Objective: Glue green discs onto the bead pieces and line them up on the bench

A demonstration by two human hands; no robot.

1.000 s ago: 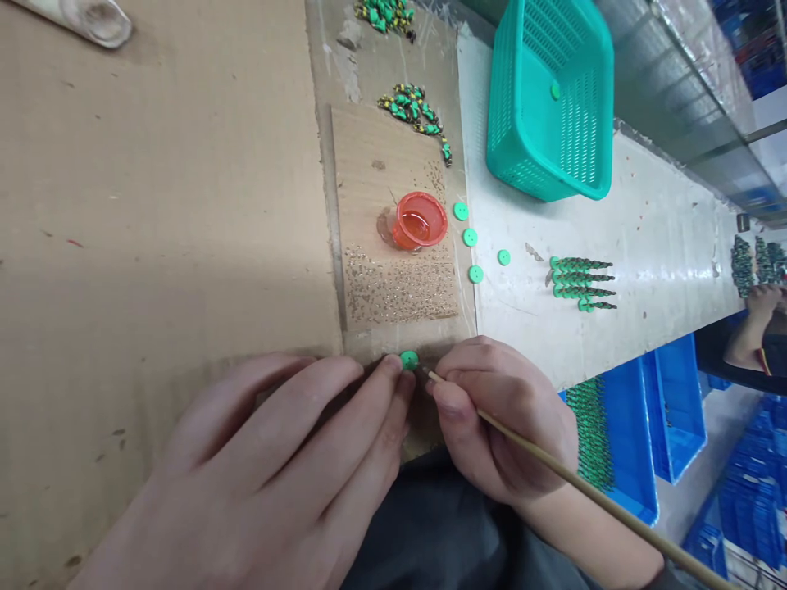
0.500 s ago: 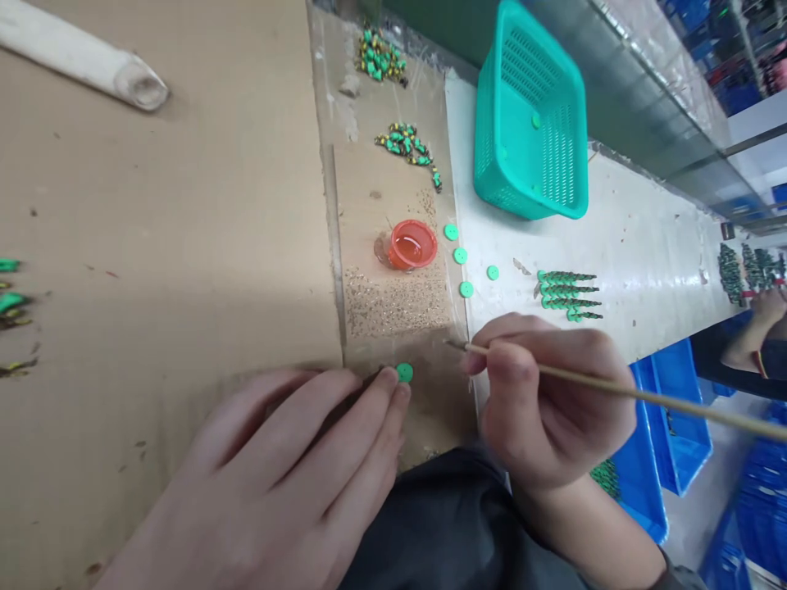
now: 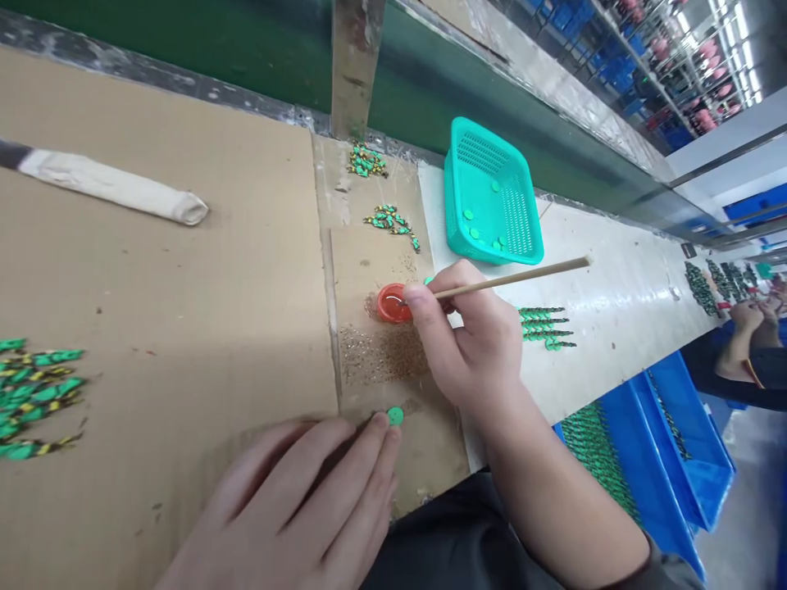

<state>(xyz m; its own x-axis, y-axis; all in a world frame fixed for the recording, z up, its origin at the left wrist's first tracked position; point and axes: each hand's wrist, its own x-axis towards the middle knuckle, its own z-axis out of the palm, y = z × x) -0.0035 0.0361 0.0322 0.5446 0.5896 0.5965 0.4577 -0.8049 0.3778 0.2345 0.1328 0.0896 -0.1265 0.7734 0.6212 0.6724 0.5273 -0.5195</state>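
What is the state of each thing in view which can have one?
Red cup, open, liquid inside
Stick, held, one end at the cup
Right hand, gripping the stick
Left hand, touching a green disc
Teal basket, open, small discs inside
Nearer blue bin, open, partly filled

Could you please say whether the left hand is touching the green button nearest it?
Touching. The head view shows the left hand with fingertips against the edge of the green button, no gap visible.

- The button (image 3: 394, 416) is coloured green.
- The cup (image 3: 380, 305) is coloured red.
- The stick (image 3: 522, 277) is toned tan.
- The basket (image 3: 456, 215) is coloured turquoise — patterned with slots.
- Small pieces (image 3: 367, 161) are mottled green, yellow, black.
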